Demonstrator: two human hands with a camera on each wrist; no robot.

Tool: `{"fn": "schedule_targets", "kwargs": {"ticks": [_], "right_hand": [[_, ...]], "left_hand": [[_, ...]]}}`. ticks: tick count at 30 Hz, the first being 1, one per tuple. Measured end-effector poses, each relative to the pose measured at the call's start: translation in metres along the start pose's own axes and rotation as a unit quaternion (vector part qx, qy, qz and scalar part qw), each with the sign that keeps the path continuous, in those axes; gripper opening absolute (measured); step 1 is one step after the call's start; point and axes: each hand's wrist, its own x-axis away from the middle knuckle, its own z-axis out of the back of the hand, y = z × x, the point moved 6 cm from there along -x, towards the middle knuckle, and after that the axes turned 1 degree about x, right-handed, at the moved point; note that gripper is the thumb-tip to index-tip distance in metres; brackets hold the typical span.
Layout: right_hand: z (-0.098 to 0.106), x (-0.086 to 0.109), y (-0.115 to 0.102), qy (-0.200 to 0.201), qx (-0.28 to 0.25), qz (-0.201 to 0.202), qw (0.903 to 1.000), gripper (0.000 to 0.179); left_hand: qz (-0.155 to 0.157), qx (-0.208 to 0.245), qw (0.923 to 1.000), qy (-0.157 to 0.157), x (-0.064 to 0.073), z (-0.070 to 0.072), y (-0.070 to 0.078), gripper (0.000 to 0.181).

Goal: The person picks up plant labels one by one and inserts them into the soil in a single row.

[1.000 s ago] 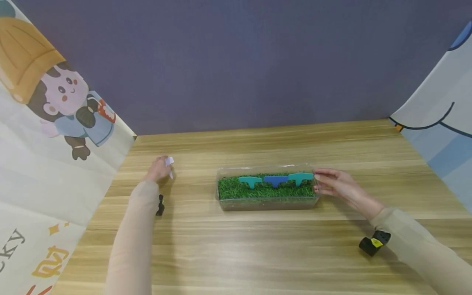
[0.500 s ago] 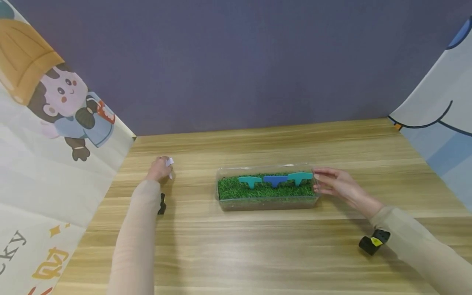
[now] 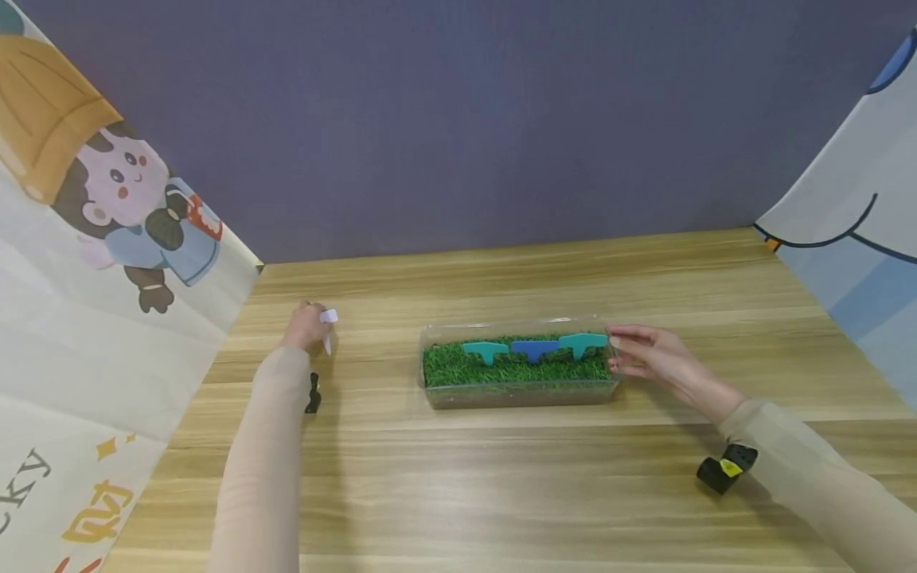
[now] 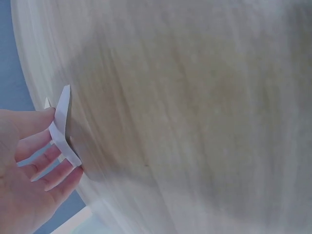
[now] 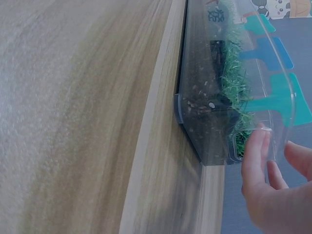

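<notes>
My left hand is at the left of the table and pinches a white T-shaped plant label between thumb and fingers. In the left wrist view the label's bent white head shows close over the wood, most of its stem hidden by the fingers. My right hand grips the right end of a clear plastic planter box, fingertips at its rim. Artificial grass fills the box. Standing in it in a row are a teal label, a blue label and another teal label.
The wood-grain table runs back to a dark blue-grey wall. A printed cartoon cloth borders the left side, and another printed cloth the right. A black wrist device sits at the right sleeve.
The white label has turned slightly in my left hand, which has barely shifted. My right hand and the planter box stay as they were.
</notes>
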Motion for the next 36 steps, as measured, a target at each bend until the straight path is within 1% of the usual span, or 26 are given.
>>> {"fn": "schedule_targets", "kwargs": {"ticks": [3,5,9,12,16,24,31,36], "right_hand": [[0.000,0.000,0.000,0.002,-0.001,-0.002,1.0000,0.065],[0.000,0.000,0.000,-0.003,-0.002,0.000,1.0000,0.064],[-0.001,0.001,-0.001,-0.014,-0.004,0.005,0.9999,0.064],[-0.001,0.000,-0.001,-0.014,-0.003,0.003,0.9999,0.065],[-0.001,-0.001,0.000,-0.010,0.001,0.000,0.9999,0.066],[0.000,-0.001,0.000,-0.008,0.003,0.002,1.0000,0.062],[0.000,-0.002,0.001,-0.009,-0.001,0.003,1.0000,0.060],[0.001,-0.002,0.002,-0.008,0.002,0.005,0.9999,0.059]], "left_hand": [[-0.008,-0.006,0.9999,0.004,0.000,0.001,-0.001,0.034],[-0.009,-0.001,0.9999,0.005,-0.001,0.001,-0.001,0.032],[-0.002,0.027,0.9996,0.003,-0.001,0.003,-0.002,0.034],[0.002,0.057,0.9984,0.002,0.001,0.006,-0.002,0.034],[0.002,0.075,0.9972,0.005,0.004,0.013,-0.002,0.034],[-0.005,0.081,0.9966,0.014,0.002,0.024,-0.001,0.033],[-0.018,0.068,0.9974,0.018,0.006,0.033,0.006,0.028],[-0.021,0.080,0.9966,0.004,0.010,0.037,0.009,0.025]]}}
